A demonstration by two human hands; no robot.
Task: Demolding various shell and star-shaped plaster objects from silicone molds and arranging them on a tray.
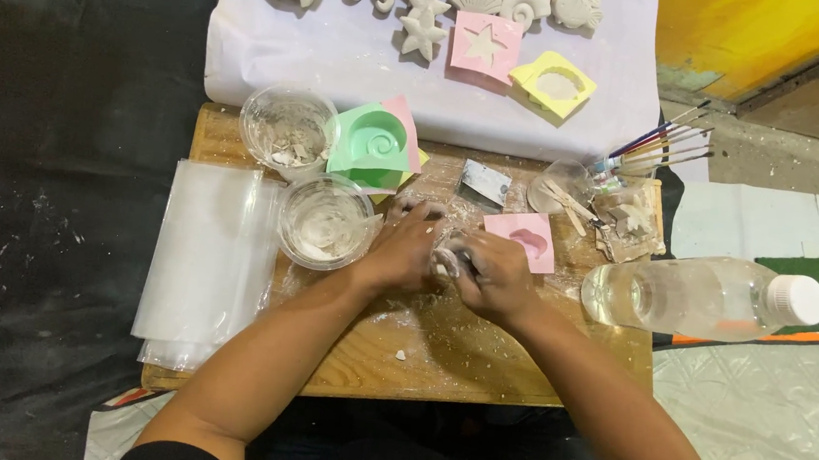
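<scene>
Both hands meet over the wooden board (439, 357): my left hand (406, 254) and right hand (493, 276) close together on a small white plaster piece (448, 259), just beside the pink mould (524, 240).

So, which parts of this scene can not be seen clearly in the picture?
- Small white piece, head view: mostly covered by left hand and right hand; shape unclear.
- White cast figures, head view: top row cut by the upper edge.
- Pink mould, head view: near edge hidden behind the right hand.
</scene>
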